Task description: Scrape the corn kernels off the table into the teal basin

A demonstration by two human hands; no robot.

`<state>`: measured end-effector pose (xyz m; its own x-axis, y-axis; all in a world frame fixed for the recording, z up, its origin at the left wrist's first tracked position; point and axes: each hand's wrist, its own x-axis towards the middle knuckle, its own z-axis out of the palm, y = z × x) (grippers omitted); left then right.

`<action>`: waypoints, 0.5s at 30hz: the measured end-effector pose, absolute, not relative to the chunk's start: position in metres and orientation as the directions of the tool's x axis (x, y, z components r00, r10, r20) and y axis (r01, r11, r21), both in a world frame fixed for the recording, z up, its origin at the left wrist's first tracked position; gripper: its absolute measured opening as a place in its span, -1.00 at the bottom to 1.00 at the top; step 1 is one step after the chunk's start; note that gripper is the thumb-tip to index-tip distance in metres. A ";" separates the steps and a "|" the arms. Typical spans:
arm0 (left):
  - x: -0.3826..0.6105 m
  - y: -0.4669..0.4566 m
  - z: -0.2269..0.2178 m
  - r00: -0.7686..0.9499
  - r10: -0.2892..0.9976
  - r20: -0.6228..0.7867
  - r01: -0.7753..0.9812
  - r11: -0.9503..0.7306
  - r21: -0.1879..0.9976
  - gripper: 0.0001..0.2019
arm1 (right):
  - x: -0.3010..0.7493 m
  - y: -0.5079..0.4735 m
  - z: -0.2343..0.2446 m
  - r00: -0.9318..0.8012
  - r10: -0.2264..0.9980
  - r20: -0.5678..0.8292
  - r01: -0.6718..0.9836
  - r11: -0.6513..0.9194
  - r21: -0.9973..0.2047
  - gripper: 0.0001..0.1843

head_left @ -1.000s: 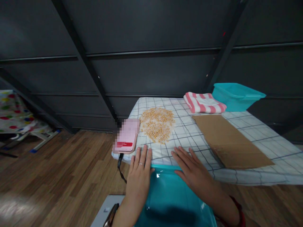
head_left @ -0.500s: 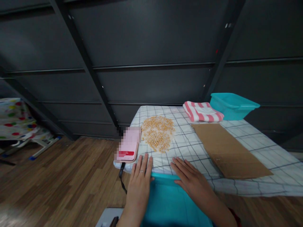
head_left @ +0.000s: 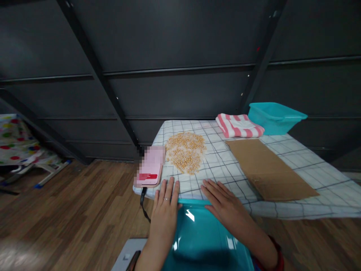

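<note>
My left hand (head_left: 166, 207), with a ring on one finger, lies flat with fingers outstretched at the near edge of the checked tablecloth (head_left: 220, 162). Opposite it, my right hand (head_left: 222, 201) rests palm down, fingers extended, on the same edge. Neither holds anything. Between and below them is a teal plastic tub (head_left: 203, 229), its far rim against the table edge. Beyond my fingertips, a pile of yellow soybeans (head_left: 186, 152) mixed with small whitish grains is spread on the cloth. Left of the pile lies a pink phone (head_left: 152, 165), partly pixelated, with a black cable.
A flat piece of cardboard (head_left: 270, 171) lies on the right of the table. Behind it are a folded pink-and-white striped towel (head_left: 239, 126) and a second teal tub (head_left: 275, 119). A dark panelled wall (head_left: 180, 90) stands behind the table.
The view has tilted slightly downward, so the table sits a little higher in the picture. My hands keep the same flat pose; bright reflections now show in the near tub.
</note>
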<state>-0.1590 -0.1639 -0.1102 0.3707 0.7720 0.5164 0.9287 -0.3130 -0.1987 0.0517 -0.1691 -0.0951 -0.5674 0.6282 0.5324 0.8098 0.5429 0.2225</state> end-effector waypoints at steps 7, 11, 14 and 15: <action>-0.154 -0.167 -0.116 0.313 0.792 0.524 0.949 -0.282 -0.141 -0.52 | 0.049 -0.172 -0.094 -0.562 0.630 0.536 0.813 0.540 0.219 -0.61; -0.154 -0.166 -0.118 0.297 0.803 0.517 0.954 -0.271 -0.127 -0.48 | 0.052 -0.176 -0.079 -0.596 0.607 0.526 0.780 0.591 0.203 -0.63; -0.156 -0.166 -0.118 0.320 0.822 0.471 0.947 -0.285 -0.147 -0.43 | 0.054 -0.177 -0.072 -0.624 0.582 0.521 0.750 0.633 0.190 -0.66; -0.157 -0.167 -0.118 0.329 0.827 0.455 0.944 -0.293 -0.151 -0.40 | 0.054 -0.177 -0.071 -0.631 0.586 0.509 0.745 0.641 0.185 -0.66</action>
